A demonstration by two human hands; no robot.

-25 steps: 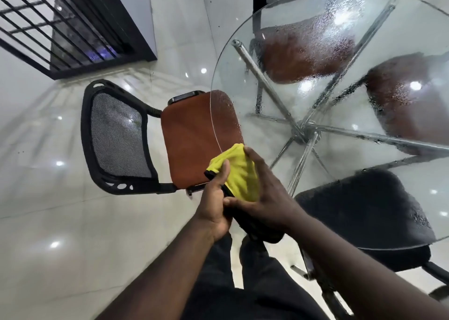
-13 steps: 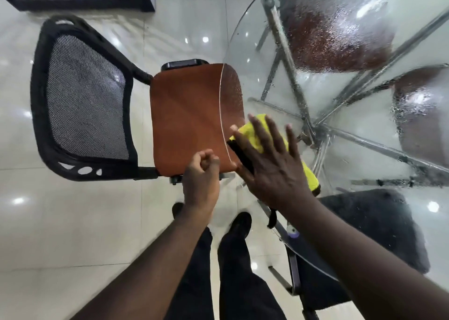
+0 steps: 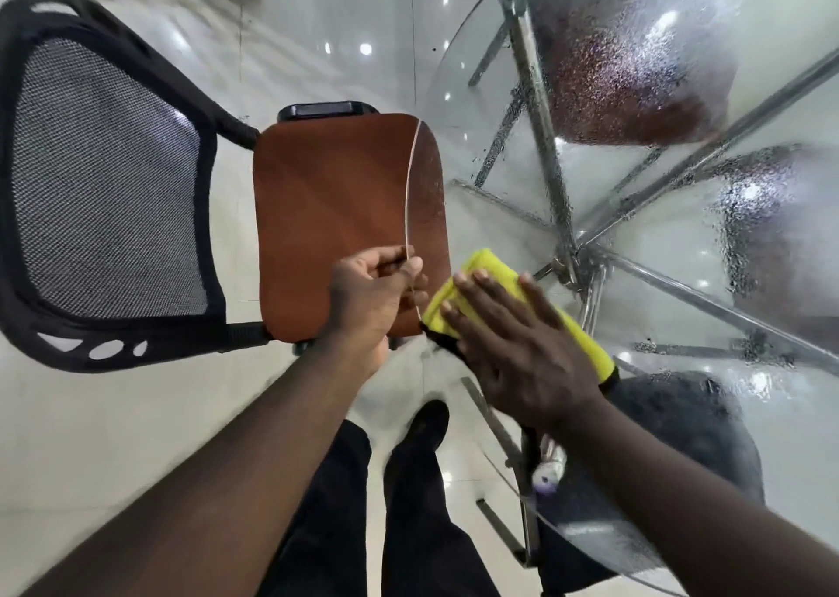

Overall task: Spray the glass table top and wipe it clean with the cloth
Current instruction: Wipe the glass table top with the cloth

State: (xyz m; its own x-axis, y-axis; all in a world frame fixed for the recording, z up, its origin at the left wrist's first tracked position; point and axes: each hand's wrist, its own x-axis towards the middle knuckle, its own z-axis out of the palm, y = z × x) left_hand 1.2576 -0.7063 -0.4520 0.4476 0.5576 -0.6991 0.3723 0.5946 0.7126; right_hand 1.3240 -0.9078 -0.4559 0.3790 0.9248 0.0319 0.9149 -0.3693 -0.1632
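Observation:
The round glass table top (image 3: 658, 306) fills the right side, beaded with spray droplets over most of its surface. A folded yellow cloth (image 3: 492, 266) with a black edge lies on the glass near the rim closest to me. My right hand (image 3: 522, 347) presses flat on the cloth, fingers spread. My left hand (image 3: 377, 294) curls around the table's rim just left of the cloth, thumb on top and fingers underneath. No spray bottle is clearly visible.
A chair with a brown seat (image 3: 336, 215) and black mesh back (image 3: 104, 179) stands partly under the rim at left. Through the glass I see chrome legs (image 3: 551, 174), two more brown seats, a black seat (image 3: 681, 437) and a small white and purple object (image 3: 549, 469).
The cloth went from being held in both hands down onto the glass under my right palm. My left hand let go of it and took hold of the rim. The view tilted downward.

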